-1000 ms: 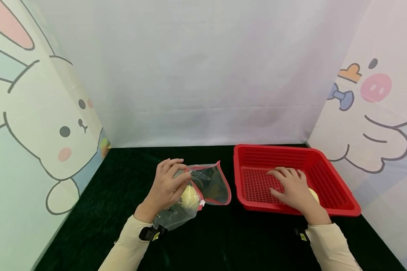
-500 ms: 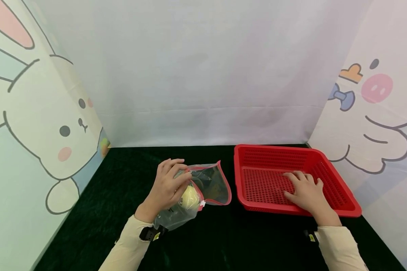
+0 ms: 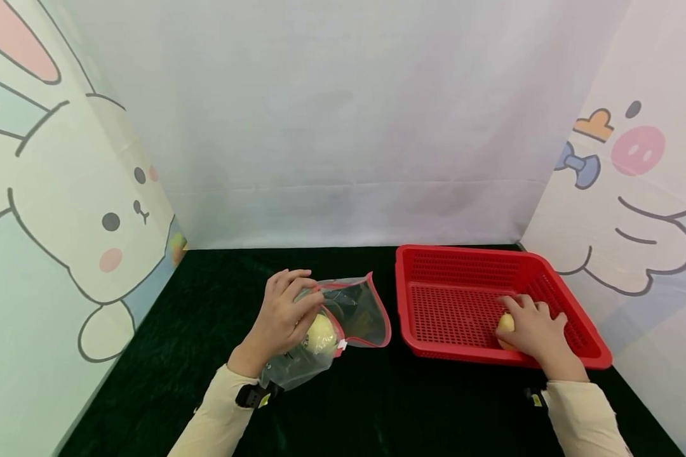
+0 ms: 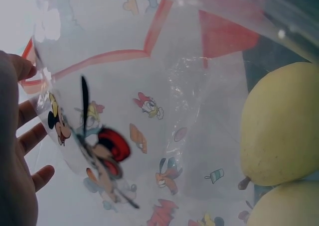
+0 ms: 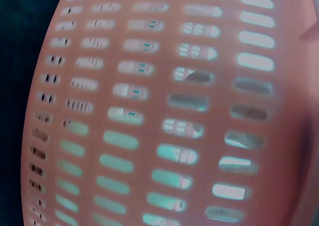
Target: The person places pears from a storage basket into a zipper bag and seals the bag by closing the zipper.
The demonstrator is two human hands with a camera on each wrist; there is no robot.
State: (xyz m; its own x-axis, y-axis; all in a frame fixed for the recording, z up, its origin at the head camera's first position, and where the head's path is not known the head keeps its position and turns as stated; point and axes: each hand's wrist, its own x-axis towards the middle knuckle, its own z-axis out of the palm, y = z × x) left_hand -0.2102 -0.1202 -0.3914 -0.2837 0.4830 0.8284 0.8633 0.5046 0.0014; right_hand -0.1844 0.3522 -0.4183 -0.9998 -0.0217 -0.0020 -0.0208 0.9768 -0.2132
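Observation:
My left hand (image 3: 286, 311) grips the upper edge of a clear zipper bag (image 3: 368, 317) with red trim and printed cartoon figures. The bag lies tilted on its side, its mouth toward the basket. Inside it rests a yellow pear (image 3: 322, 335); the left wrist view shows two, one pear (image 4: 281, 126) with its stem above another pear (image 4: 289, 206). My right hand (image 3: 534, 327) reaches into the red plastic basket (image 3: 451, 349), its fingers spread over another yellow pear (image 3: 505, 324). That pear is partly covered by the hand, and I cannot tell whether the fingers hold it.
Dark green velvet cloth (image 3: 371, 400) covers the table. A white curtain (image 3: 343, 127) rises behind it, with cartoon-printed panels at both sides. The basket's perforated wall (image 5: 119, 111) fills most of the right wrist view.
My right hand has moved right within the basket, over the pear. The pear showed right of the wrist, then was hidden, and now shows left of the hand. The left hand and bag stay put.

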